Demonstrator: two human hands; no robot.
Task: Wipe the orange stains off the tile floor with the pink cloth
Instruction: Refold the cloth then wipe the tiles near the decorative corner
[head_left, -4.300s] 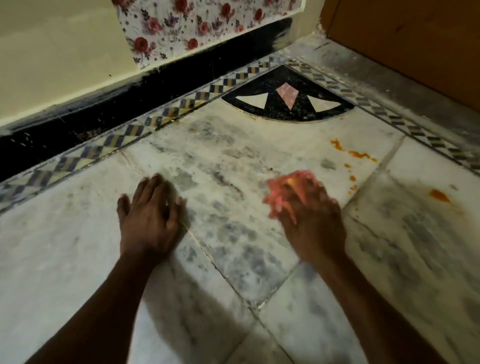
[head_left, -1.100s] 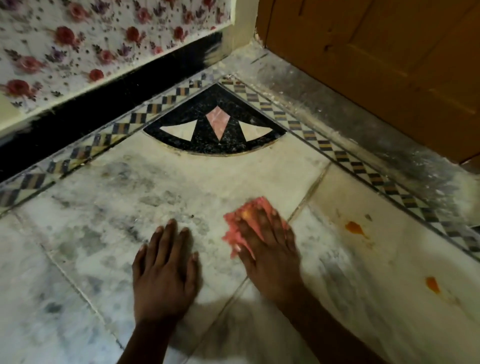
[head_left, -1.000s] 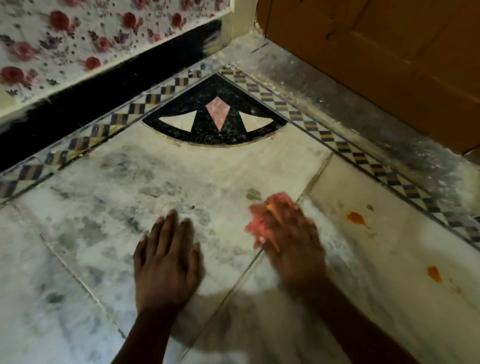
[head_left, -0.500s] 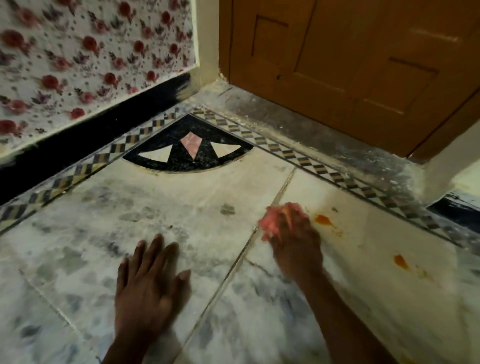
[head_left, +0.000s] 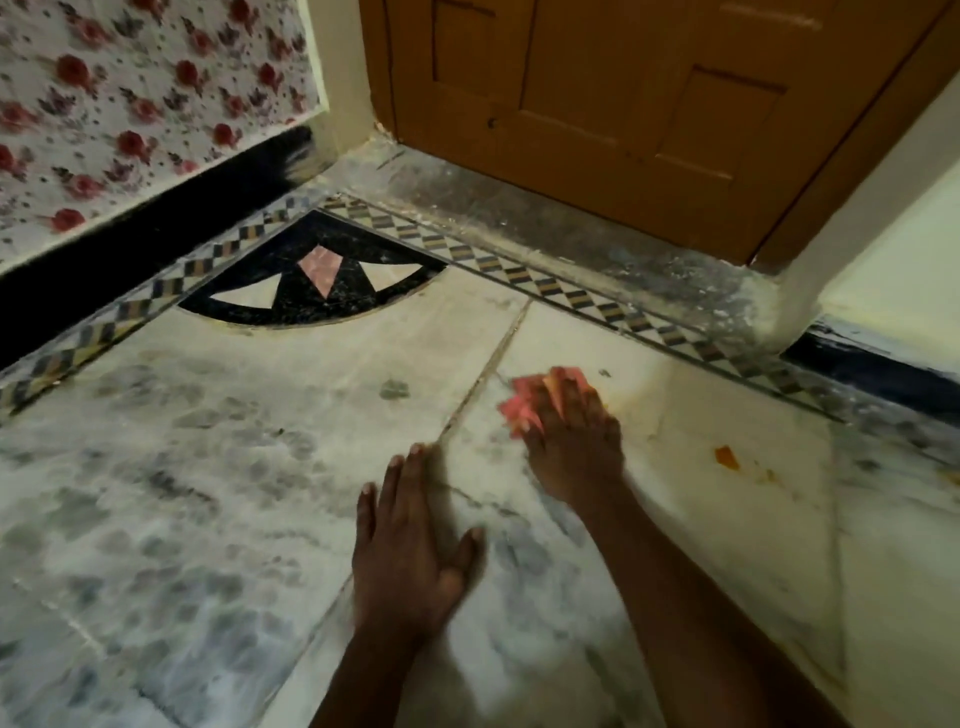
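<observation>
Smooth veined marble floor (head_left: 208, 493), soft pink cloth (head_left: 524, 402), matt wooden door (head_left: 597, 104), floral-papered wall (head_left: 130, 104)

I've got the pink cloth (head_left: 524, 402) bunched into a crumpled wad on the tile floor (head_left: 218, 467), just right of the grout line running up toward the chequered border. Most of it is covered; only its pink folds poke out at the far and left side, blurred, with an orange tinge on top. The floor is pale marble-look tile, mottled grey and dark on the left, cleaner cream on the right. Right of the cloth I see a faint yellowish smear (head_left: 631, 402) on the tile. Further right sits a small, bright orange stain (head_left: 726, 458), with a few tiny orange specks (head_left: 769, 475) trailing just beyond it, well apart from the cloth.
</observation>
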